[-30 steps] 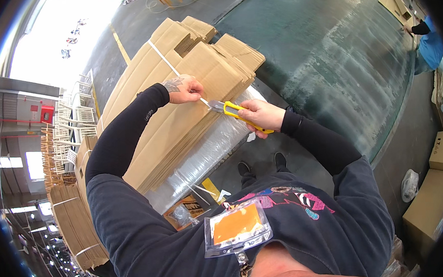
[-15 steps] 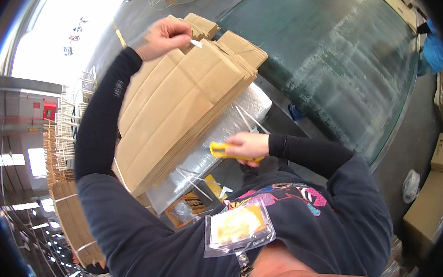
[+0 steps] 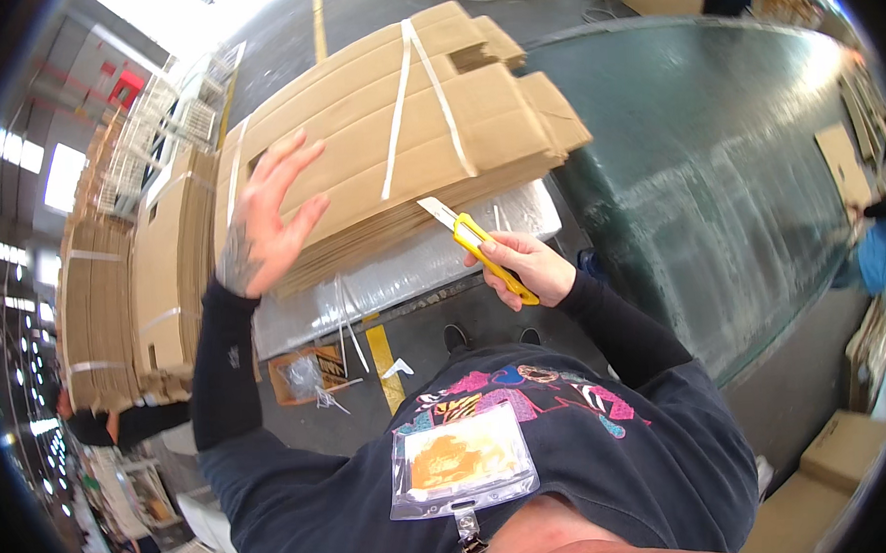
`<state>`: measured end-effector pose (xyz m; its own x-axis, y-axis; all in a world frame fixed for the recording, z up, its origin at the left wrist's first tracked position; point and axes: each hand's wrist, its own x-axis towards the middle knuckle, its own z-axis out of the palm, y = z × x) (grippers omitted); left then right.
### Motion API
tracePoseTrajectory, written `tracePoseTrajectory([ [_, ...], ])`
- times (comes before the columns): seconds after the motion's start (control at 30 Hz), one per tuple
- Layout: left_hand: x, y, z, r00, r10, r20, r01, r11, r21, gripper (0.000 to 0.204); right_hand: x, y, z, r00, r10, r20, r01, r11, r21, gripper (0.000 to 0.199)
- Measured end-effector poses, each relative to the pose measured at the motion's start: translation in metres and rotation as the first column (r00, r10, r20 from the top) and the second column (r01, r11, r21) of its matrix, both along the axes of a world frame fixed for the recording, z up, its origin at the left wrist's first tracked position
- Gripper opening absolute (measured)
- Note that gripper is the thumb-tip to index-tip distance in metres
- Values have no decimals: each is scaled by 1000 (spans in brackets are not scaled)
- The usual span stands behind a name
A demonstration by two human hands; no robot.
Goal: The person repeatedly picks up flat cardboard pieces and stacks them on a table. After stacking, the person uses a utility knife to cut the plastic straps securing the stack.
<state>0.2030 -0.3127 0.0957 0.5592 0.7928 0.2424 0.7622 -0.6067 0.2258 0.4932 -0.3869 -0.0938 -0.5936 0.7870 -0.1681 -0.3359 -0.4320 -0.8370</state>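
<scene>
A stack of flat brown cardboard boxes (image 3: 354,111) lies in front of me on a bundle wrapped in clear plastic film (image 3: 310,313). My right hand (image 3: 533,267) grips a yellow box cutter (image 3: 502,261), its blade bare and pointing at the near edge of the stack. Above the stack's left part is my left hand (image 3: 272,220), fingers spread and holding nothing. A white strap (image 3: 399,109) rests loosely in an upside-down V on the top cardboard. Another white strap (image 3: 234,177) crosses the left end of the stack.
Strapped cardboard stacks (image 3: 162,276) stand at the left. A large dark green table (image 3: 698,163) fills the right. An open small carton (image 3: 303,374) with plastic scraps sits on the floor below. Another person's blue-clad body (image 3: 874,249) shows at the far right.
My left hand has come back from the far side of the stack and opened, letting go of the white strap. My right hand has brought the box cutter up beside the stack's near edge.
</scene>
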Motion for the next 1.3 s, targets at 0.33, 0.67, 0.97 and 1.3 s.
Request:
tracePoseTrajectory([
  [0.33,-222,-211,-228,228,815,533,-459,573,-679,65,-134,5,18,852,520,-54,-511,851,119,47],
  [0.67,-267,-273,-353,-211,969,128,-137,101,-985,46,-488,2,-169,847,463,262,-374,868,-327,24],
  [0.97,-389,-141,-319,85,772,630,-416,602,-682,14,-604,80,-242,640,-110,761,-236,914,331,55],
  [1.3,-351,-32,-269,-109,697,709,-333,647,-686,37,-252,-7,-203,379,-405,832,377,889,261,19],
])
